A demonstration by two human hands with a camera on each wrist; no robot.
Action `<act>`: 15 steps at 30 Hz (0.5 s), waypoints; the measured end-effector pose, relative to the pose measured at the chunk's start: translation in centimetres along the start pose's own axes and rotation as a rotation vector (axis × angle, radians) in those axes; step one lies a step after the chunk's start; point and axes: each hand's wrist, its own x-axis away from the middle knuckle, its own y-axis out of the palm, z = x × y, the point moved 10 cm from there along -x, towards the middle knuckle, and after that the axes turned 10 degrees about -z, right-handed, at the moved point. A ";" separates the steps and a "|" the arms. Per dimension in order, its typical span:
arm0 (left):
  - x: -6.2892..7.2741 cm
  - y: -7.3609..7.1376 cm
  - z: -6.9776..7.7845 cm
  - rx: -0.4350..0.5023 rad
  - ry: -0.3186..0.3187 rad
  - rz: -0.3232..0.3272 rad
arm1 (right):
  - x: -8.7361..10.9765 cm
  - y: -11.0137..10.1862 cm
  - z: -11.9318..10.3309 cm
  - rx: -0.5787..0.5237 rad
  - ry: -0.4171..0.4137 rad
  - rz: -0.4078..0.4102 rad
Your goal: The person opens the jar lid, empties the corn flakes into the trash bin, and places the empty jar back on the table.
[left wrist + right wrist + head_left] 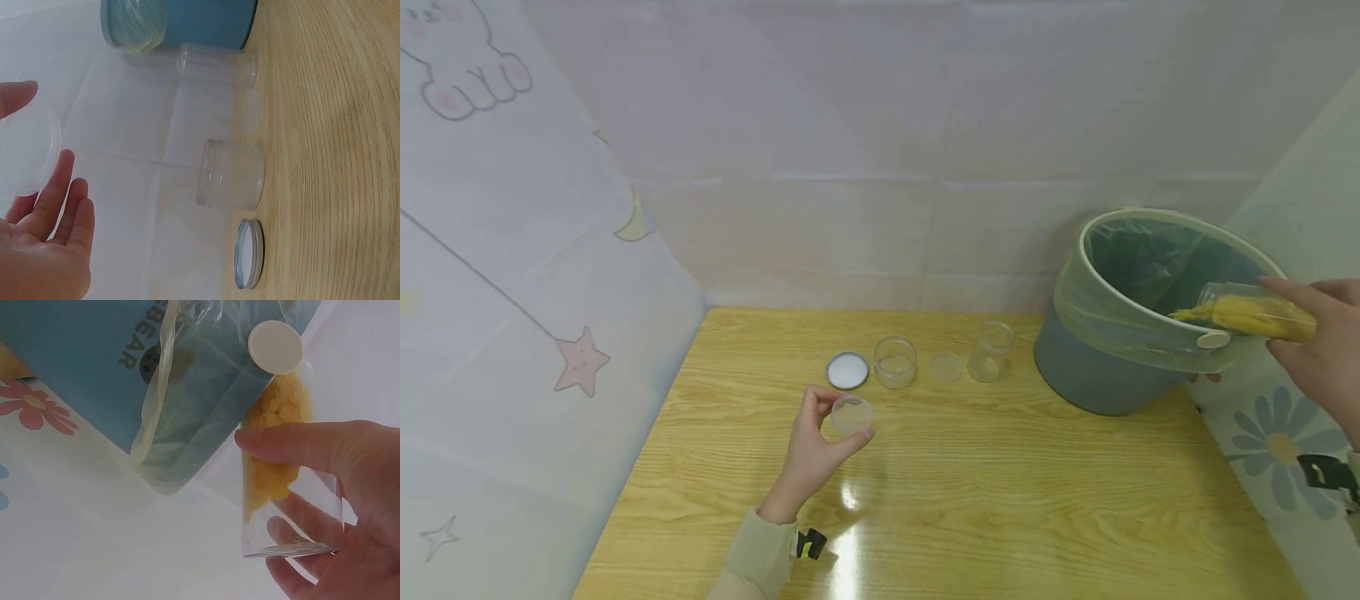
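Observation:
My left hand pinches a thin clear plastic disc-shaped lid by its edge, between thumb and fingers, above the table. In the left wrist view the same disc appears nearly face-on. At the right, my right hand grips a clear jar, tipped with its mouth over the rim of the trash bin. Yellow flaky pieces lie along the jar's side, and some stick out at its mouth toward the bin's inside.
On the wooden table, a silver-rimmed lid, a short clear jar, a clear disc and a taller clear jar stand in a row. A clear bag lines the bin. Pale printed sheets form the walls.

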 end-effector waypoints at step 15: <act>0.1 0.0 0.1 -0.014 -0.005 -0.001 | 0.3 -0.3 -0.4 0.016 -0.061 0.033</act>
